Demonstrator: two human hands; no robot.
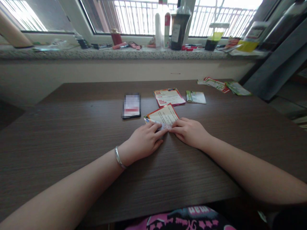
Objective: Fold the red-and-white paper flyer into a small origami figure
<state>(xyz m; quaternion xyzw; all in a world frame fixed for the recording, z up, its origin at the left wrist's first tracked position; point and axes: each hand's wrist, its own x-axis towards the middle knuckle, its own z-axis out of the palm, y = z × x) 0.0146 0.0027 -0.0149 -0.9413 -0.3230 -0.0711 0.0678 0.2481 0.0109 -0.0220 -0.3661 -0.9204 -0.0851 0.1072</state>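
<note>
A cream card with a red border [164, 115] lies tilted on the dark wooden table [72, 134]. Both hands meet at its near corner. My left hand [144, 142], with a silver bangle on the wrist, has its fingers curled and its fingertips pressed on the card's near edge. My right hand [189, 131] pinches the same corner from the right, fingers closed together. The corner of the card under the fingertips is hidden.
A black phone [131, 106] lies left of the card. Another red-bordered card [169, 96], a green leaflet [196, 97] and more leaflets [224, 85] lie beyond. Bottles and jars [179, 27] line the stone windowsill. A grey panel [275, 64] leans at the right.
</note>
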